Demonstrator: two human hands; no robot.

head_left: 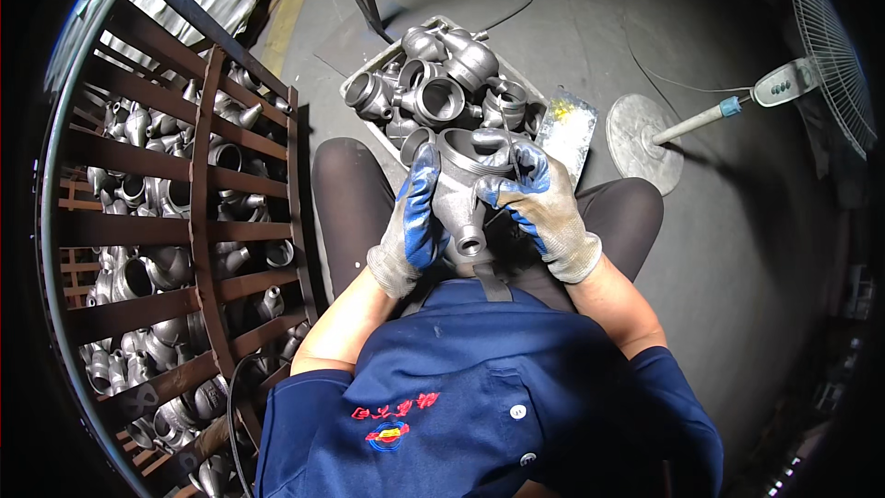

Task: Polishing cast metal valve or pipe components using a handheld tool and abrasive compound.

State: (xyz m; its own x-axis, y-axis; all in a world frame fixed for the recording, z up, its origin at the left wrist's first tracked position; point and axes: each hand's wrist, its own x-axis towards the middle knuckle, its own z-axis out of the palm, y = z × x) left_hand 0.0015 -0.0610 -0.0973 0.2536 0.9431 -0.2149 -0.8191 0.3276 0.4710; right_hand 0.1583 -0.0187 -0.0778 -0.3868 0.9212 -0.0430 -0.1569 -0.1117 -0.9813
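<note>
Between my knees I hold up a grey cast metal pipe fitting (458, 195) with a wide ridged mouth and a narrow round spout pointing toward me. My left hand (419, 212), in a grey and blue coated work glove, is closed along its left side. My right hand (539, 203), gloved the same way, grips the right side, with the thumb by the body and a finger at the mouth's rim. A thin dark line shows by the right fingers; whether it is a tool I cannot tell. Part of the fitting's underside is hidden.
Just beyond my hands, a pale crate (371, 129) holds several similar fittings. A brown-barred metal cage (198, 189) full of castings stands close on my left. On the right are a shiny metal sheet (566, 136) and a standing fan (784, 83); cables cross the floor.
</note>
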